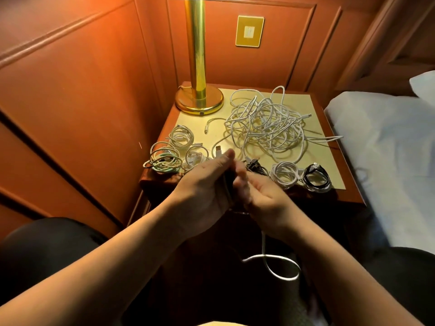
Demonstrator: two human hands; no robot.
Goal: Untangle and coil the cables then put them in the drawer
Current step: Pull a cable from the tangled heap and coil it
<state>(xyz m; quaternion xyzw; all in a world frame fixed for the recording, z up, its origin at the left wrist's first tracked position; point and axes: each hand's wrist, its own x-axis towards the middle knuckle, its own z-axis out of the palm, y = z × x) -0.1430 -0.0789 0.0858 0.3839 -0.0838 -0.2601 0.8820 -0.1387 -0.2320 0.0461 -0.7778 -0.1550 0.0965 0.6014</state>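
Observation:
My left hand [207,184] and my right hand [261,198] meet in front of the nightstand [348,196], both gripping a dark coil between them. A white cable [270,264] hangs in a loop below my right hand. A big tangle of white cables [266,123] lies on the nightstand top behind my hands. Several small coiled cables [174,151] lie at the left front, and a white coil [284,174] and a black coil [316,178] at the right front. The drawer is hidden behind my arms.
A brass lamp [197,67] stands at the back left of the nightstand. Wood-panelled walls close in on the left and behind. A bed with white sheets [388,149] lies to the right. My knees show at the bottom corners.

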